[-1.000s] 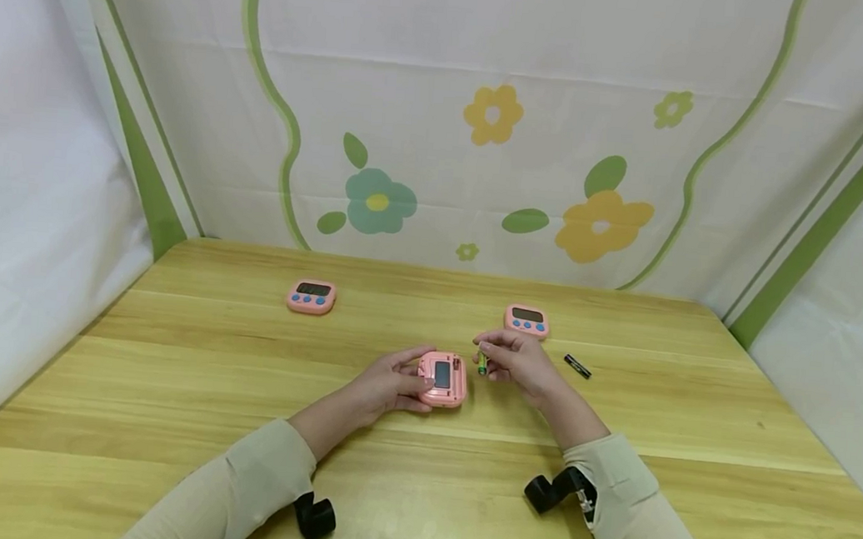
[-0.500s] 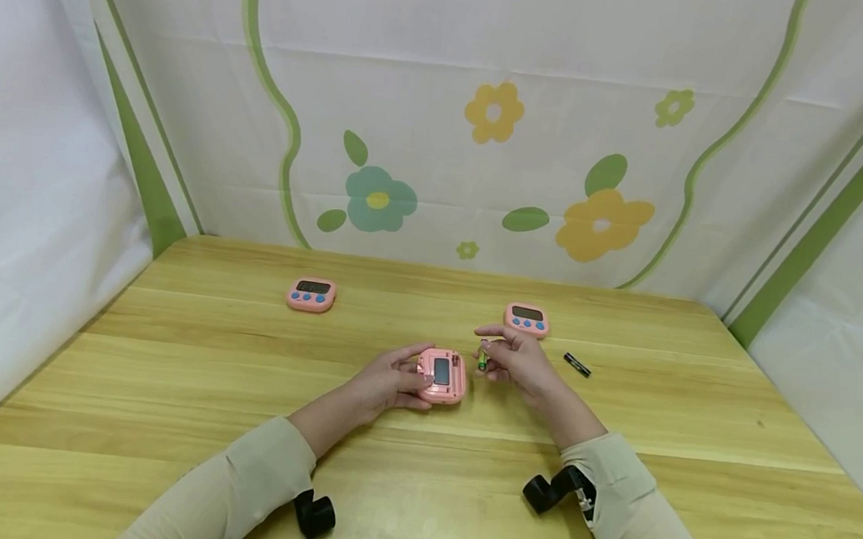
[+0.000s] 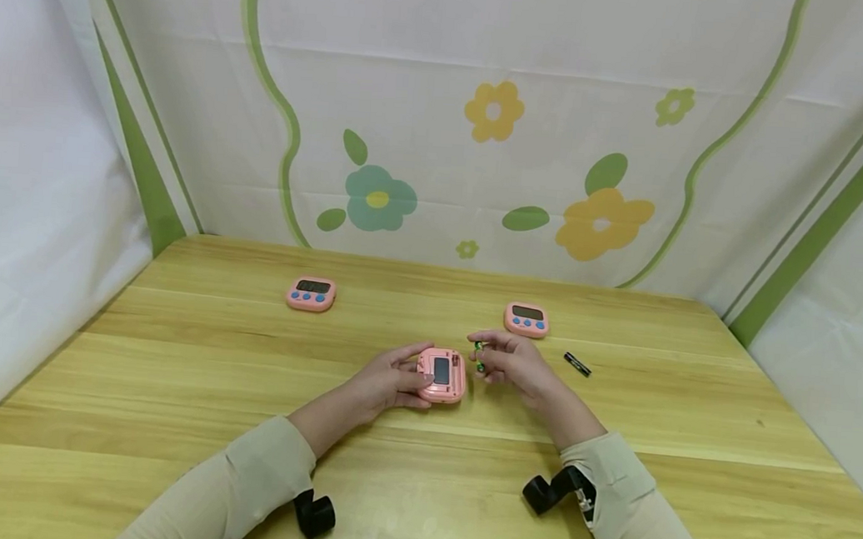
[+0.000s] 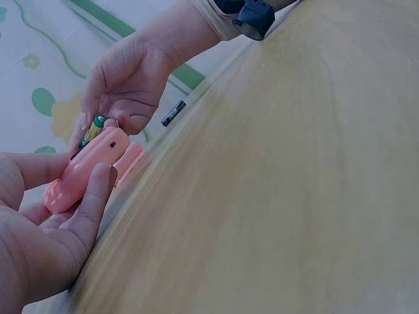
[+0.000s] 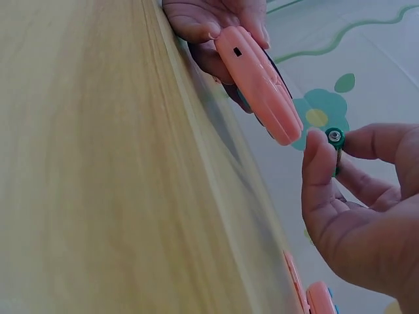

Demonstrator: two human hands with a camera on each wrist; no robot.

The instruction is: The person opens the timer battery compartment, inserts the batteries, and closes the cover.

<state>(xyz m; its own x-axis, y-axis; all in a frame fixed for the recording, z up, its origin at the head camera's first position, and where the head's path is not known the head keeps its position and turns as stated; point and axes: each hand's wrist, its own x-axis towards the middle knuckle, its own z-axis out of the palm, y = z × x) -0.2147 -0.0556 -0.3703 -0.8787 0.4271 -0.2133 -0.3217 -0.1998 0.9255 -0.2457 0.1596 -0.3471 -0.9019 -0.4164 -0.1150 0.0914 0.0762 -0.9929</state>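
My left hand (image 3: 382,383) grips a pink digital timer (image 3: 442,375) by its left side, back face up. A dark rectangle sits in the middle of that back, and an uncovered battery slot shows along its right side. Just right of the timer, my right hand (image 3: 521,366) pinches a small green and yellow battery (image 4: 93,129) between thumb and fingers. In the right wrist view a metal end of the battery (image 5: 334,135) faces the camera, apart from the timer's edge (image 5: 262,88). The thumb covers the battery's middle in the head view.
Two more pink timers with blue buttons lie face up farther back, one left (image 3: 312,294) and one right (image 3: 526,320), behind my right hand. A black battery (image 3: 578,364) lies right of that hand. A flowered curtain (image 3: 441,136) hangs behind the wooden table (image 3: 416,486).
The battery has turned a little in my right fingers, and the thumb has shifted across its middle. My left hand and its timer have stayed nearly still.
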